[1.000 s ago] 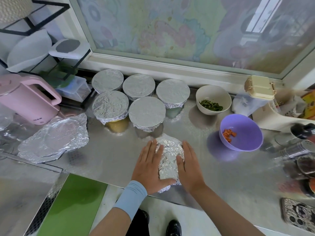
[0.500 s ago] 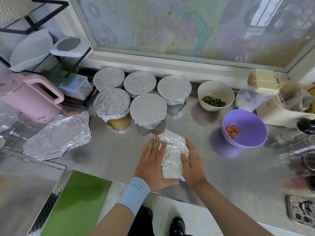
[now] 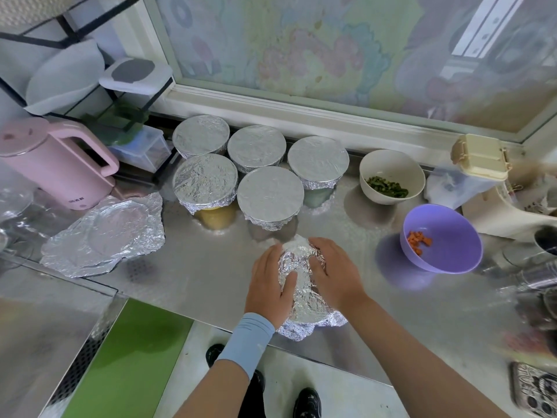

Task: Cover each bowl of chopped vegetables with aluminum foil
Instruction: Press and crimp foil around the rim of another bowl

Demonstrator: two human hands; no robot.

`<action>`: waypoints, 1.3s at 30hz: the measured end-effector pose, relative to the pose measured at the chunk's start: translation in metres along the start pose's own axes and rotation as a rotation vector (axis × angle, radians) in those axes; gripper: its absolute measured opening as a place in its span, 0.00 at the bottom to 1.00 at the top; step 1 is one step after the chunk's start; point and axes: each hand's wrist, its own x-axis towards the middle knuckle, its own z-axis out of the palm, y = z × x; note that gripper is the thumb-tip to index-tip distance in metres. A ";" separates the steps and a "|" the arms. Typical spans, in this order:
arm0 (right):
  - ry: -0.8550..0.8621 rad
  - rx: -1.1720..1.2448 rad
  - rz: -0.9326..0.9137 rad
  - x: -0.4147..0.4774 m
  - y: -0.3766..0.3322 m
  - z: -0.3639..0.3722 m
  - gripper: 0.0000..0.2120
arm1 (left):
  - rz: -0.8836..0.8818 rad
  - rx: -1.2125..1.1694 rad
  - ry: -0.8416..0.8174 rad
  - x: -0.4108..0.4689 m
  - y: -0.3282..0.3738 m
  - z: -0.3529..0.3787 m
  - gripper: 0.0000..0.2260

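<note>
**Count: five sealed, one in hand, two open**

Counter (image 3: 187, 276) first: steel, with the work spread along its back edge and the middle of its front edge. Spare foil sheet (image 3: 105, 233) lies crumpled near the left end, just in front of the pink kettle (image 3: 57, 164). It carries a round dent, so you likely have a cover ready for one more bowl.

Five covered bowls (image 3: 269, 196) stand packed in two rows by the back edge, left of centre, each with its foil stretched flat and crimped under the rim. Count those as done. Purple bowl (image 3: 452, 233), towards the right end, is open, with a few carrot pieces (image 3: 417, 241) in it. White bowl (image 3: 391, 159), at the back edge just right of the covered group, is open too, with green pieces (image 3: 387, 185) inside. Those two are left.

Foil-draped bowl (image 3: 301, 297) sits at the middle of the front edge, just in front of the covered group. Your left hand (image 3: 266, 282) cups its left flank, thumb laid over the top. Your right hand (image 3: 334, 270) cups the right flank, fingers curled over the crown. Both grasp it through the foil.

The bowl itself is hidden; I judge it mouth-up, with the foil domed and not yet flat. The visible foil runs long from front edge towards back edge, narrowing away from you, and a loose skirt flares at the front. That skirt wants tucking.
</note>
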 end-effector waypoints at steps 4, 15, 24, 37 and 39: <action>-0.010 0.043 0.066 0.004 -0.004 -0.001 0.17 | -0.034 -0.008 0.003 0.002 0.001 0.001 0.29; -0.148 -0.047 0.166 0.020 -0.014 -0.008 0.15 | -0.108 0.066 -0.071 0.015 0.008 -0.011 0.24; -0.098 -0.095 0.177 0.013 -0.013 -0.007 0.15 | -0.101 0.026 -0.178 0.027 0.004 -0.004 0.19; 0.252 0.076 0.333 -0.032 -0.006 0.000 0.18 | 0.078 0.097 -0.217 0.048 0.016 -0.012 0.19; 0.211 0.235 0.433 -0.040 -0.006 0.011 0.18 | 0.064 0.105 -0.284 0.050 0.015 -0.006 0.18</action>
